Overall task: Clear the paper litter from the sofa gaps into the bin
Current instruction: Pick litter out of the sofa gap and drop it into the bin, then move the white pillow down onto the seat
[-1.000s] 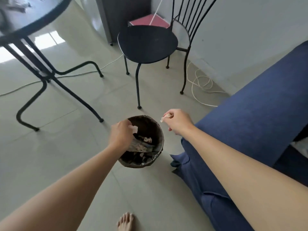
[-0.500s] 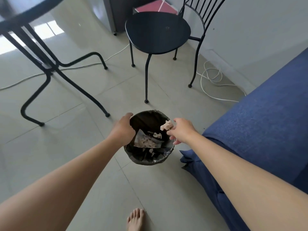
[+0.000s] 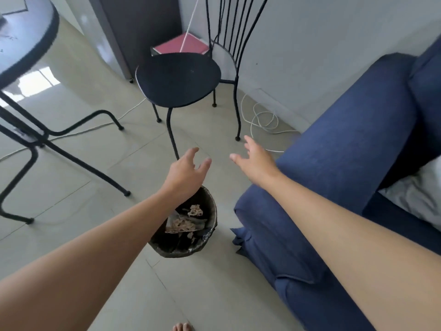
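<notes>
A small dark bin (image 3: 210,237) with a black liner stands on the tiled floor beside the blue sofa (image 3: 346,163). Crumpled paper litter (image 3: 185,223) lies inside it. My left hand (image 3: 188,174) hovers above the bin's far rim, fingers spread, holding nothing. My right hand (image 3: 256,161) is raised to the right of it, just off the sofa arm, palm open and empty. My left forearm covers the bin's left side.
A black metal chair (image 3: 177,77) stands just beyond my hands. A round black table (image 3: 26,39) with curved legs is at the left. White cable (image 3: 262,118) coils by the wall. A grey cloth (image 3: 420,199) lies on the sofa seat. My toes (image 3: 182,327) show at the bottom.
Both hands let go of their paper scraps into the bin and opened. They have lifted up and away from the bin, and the view tilted upward.
</notes>
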`<state>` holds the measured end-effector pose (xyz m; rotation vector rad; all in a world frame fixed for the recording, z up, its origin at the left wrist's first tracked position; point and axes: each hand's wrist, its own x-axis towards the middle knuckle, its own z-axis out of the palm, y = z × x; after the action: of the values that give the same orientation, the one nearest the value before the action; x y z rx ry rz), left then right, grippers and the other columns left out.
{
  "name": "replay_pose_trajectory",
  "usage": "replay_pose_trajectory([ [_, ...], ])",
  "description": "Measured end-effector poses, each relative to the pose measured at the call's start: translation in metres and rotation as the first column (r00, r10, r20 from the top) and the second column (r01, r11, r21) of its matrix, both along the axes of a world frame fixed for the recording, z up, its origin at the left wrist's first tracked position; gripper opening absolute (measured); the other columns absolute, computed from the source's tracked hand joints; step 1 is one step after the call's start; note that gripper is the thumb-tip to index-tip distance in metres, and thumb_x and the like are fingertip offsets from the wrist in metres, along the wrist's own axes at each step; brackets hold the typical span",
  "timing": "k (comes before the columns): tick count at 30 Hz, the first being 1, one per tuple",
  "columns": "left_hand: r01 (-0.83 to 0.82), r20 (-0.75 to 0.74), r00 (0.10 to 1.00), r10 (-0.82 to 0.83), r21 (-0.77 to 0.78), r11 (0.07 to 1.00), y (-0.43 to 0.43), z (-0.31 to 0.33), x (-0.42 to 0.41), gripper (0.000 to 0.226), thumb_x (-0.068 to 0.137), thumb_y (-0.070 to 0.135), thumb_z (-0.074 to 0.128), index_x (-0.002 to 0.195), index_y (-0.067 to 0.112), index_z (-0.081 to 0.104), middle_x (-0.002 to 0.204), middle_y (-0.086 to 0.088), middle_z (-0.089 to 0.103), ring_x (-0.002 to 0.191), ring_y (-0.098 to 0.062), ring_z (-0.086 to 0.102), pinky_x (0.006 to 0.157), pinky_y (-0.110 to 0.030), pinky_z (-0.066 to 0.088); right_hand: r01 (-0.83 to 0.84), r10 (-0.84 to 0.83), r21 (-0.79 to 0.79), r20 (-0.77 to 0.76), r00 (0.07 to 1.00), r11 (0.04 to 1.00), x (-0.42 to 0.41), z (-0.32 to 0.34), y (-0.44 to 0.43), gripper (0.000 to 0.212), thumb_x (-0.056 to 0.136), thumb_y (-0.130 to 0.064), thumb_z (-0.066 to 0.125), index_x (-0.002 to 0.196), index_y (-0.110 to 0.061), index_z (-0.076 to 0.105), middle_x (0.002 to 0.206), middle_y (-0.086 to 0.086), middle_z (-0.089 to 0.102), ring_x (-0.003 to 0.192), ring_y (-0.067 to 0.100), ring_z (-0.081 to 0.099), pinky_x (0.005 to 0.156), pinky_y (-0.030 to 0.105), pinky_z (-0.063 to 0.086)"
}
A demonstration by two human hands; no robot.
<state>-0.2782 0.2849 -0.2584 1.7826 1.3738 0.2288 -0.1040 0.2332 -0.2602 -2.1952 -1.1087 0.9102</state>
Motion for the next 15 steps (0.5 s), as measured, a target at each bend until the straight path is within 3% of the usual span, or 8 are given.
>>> replay_pose_trajectory([
  [5, 0.125, 0.088, 0.988, -0.13, 0.063, 0.99, -0.039, 0.046, 0.108, 0.069, 0.093, 0.06, 0.045, 0.152, 0.026, 0.031, 0.146, -0.008, 0.049, 0.132, -0.023, 0.046, 0.106, -0.038, 0.038, 0.179, -0.187, 0.112, 0.07, 0.98, 0.977, 0.103, 0.055, -0.072, 0.072, 0.095, -0.05, 0.053, 0.157, -0.024, 0.028, 0.159, 0.001, 0.039, 0.146, 0.024, 0.033, 0.112, 0.039, 0.033],
  [9, 0.244, 0.13, 0.958, -0.255, 0.093, 0.965, -0.087, 0.07, 0.205, 0.069, 0.095, 0.06, 0.042, 0.153, 0.027, 0.027, 0.143, -0.003, 0.051, 0.116, -0.016, 0.052, 0.095, -0.029, 0.037, 0.351, -0.364, 0.152, 0.065, 0.929, 0.924, 0.191, 0.081, -0.153, 0.075, 0.094, -0.051, 0.056, 0.157, -0.024, 0.026, 0.161, -0.003, 0.035, 0.147, 0.02, 0.033, 0.113, 0.034, 0.031],
  [11, 0.296, 0.14, 0.941, -0.307, 0.095, 0.95, -0.117, 0.077, 0.255, 0.071, 0.093, 0.062, 0.041, 0.154, 0.028, 0.025, 0.149, 0.0, 0.045, 0.13, -0.017, 0.046, 0.096, -0.027, 0.035, 0.437, -0.45, 0.152, 0.064, 0.891, 0.887, 0.234, 0.088, -0.196, 0.077, 0.091, -0.053, 0.057, 0.156, -0.024, 0.028, 0.158, -0.003, 0.038, 0.143, 0.021, 0.04, 0.112, 0.035, 0.035],
  [14, 0.389, 0.138, 0.908, -0.397, 0.079, 0.918, -0.164, 0.082, 0.328, 0.078, 0.09, 0.068, 0.042, 0.155, 0.03, 0.019, 0.156, 0.004, 0.036, 0.14, -0.016, 0.036, 0.1, -0.027, 0.032, 0.52, -0.544, 0.179, 0.126, 0.83, 0.835, 0.296, 0.091, -0.26, 0.058, 0.089, -0.053, 0.058, 0.136, -0.022, 0.043, 0.137, -0.001, 0.05, 0.129, 0.023, 0.048, 0.101, 0.038, 0.039],
  [15, 0.419, 0.133, 0.895, -0.425, 0.071, 0.905, -0.18, 0.083, 0.351, 0.082, 0.088, 0.07, 0.042, 0.156, 0.03, 0.017, 0.157, 0.005, 0.033, 0.141, -0.017, 0.033, 0.104, -0.03, 0.031, 0.546, -0.568, 0.166, 0.154, 0.808, 0.821, 0.316, 0.09, -0.281, 0.064, 0.09, -0.053, 0.058, 0.141, -0.019, 0.041, 0.143, 0.003, 0.047, 0.133, 0.024, 0.045, 0.103, 0.039, 0.037],
])
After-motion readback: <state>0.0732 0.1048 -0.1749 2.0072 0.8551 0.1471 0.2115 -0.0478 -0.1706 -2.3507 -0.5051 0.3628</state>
